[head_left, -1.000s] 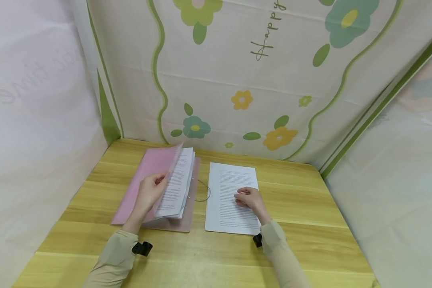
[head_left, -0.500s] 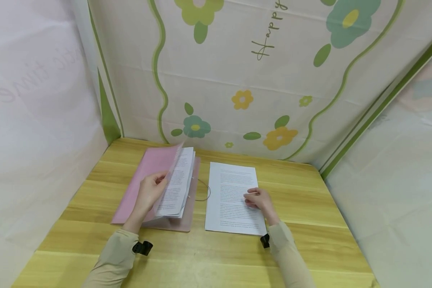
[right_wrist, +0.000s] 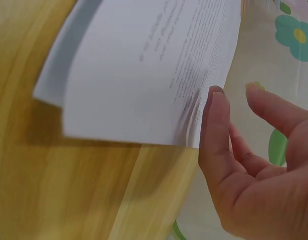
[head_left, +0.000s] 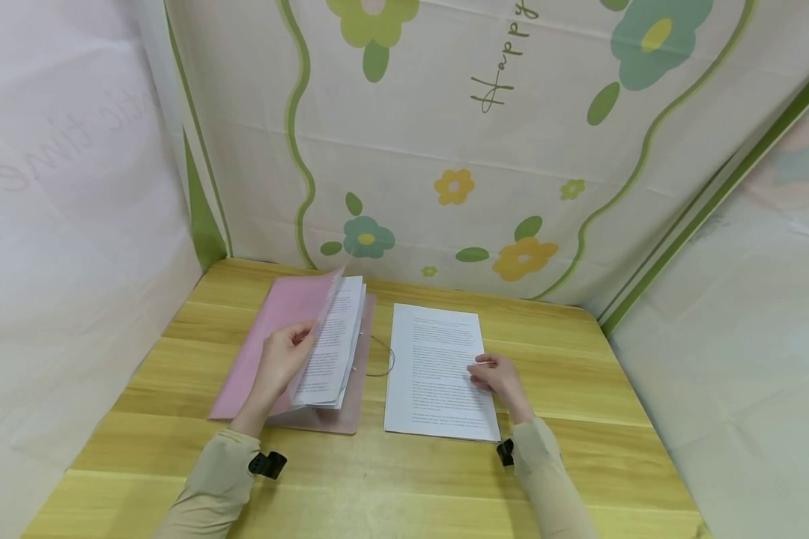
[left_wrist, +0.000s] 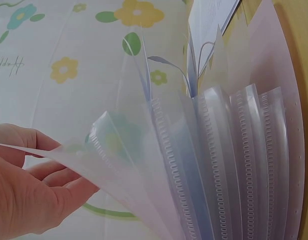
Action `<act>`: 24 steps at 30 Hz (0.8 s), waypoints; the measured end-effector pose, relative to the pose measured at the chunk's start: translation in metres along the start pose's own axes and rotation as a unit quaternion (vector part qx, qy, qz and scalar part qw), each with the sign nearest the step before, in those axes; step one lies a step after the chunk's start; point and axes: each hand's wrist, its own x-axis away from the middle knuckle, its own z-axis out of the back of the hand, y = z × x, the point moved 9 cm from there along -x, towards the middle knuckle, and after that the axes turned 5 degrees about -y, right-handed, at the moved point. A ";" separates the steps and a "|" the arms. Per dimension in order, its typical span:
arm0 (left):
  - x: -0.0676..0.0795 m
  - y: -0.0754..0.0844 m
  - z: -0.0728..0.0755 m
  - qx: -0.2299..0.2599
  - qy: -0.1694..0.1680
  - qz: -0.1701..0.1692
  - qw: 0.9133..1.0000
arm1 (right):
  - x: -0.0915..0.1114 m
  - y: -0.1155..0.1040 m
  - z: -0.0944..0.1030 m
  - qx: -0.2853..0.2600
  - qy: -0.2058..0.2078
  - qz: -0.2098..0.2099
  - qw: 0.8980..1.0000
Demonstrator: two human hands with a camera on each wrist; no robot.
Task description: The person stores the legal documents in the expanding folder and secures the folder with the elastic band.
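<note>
A pink display book (head_left: 270, 314) lies part open on the left of the table, its front cover lifted. My left hand (head_left: 279, 363) pinches the edge of that cover between thumb and fingers. Printed sheets (head_left: 337, 337) show inside, and clear plastic sleeves (left_wrist: 219, 165) fan out in the left wrist view. On the right lies a stack of printed paper (head_left: 434, 374). By its right edge is my right hand (head_left: 499, 378); in the right wrist view its thumb and index finger stand apart, the index fingertip (right_wrist: 217, 107) at the paper's edge. Whether they touch is unclear.
A thin elastic cord (head_left: 391, 359) loops from the display book toward the paper stack. Flowered cloth (head_left: 404, 150) walls in the wooden table (head_left: 350, 486) at the back and both sides. Bare wood shows in front of the papers.
My right hand has moved rightward across the paper stack to its right edge. The left hand and the display book have stayed where they were.
</note>
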 end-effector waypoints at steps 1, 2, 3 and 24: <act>0.000 0.000 0.000 0.000 0.000 0.000 1.000 | 0.000 0.000 0.001 0.010 0.002 0.003 1.000; 0.000 0.000 0.000 0.000 -0.001 0.000 1.000 | 0.000 -0.001 0.002 0.018 0.003 0.005 1.000; 0.000 0.001 0.000 0.001 -0.002 0.000 1.000 | 0.000 0.000 0.002 0.027 0.005 0.005 1.000; 0.002 -0.002 -0.001 0.004 -0.006 0.005 1.000 | 0.007 -0.013 0.011 0.224 0.109 0.052 0.967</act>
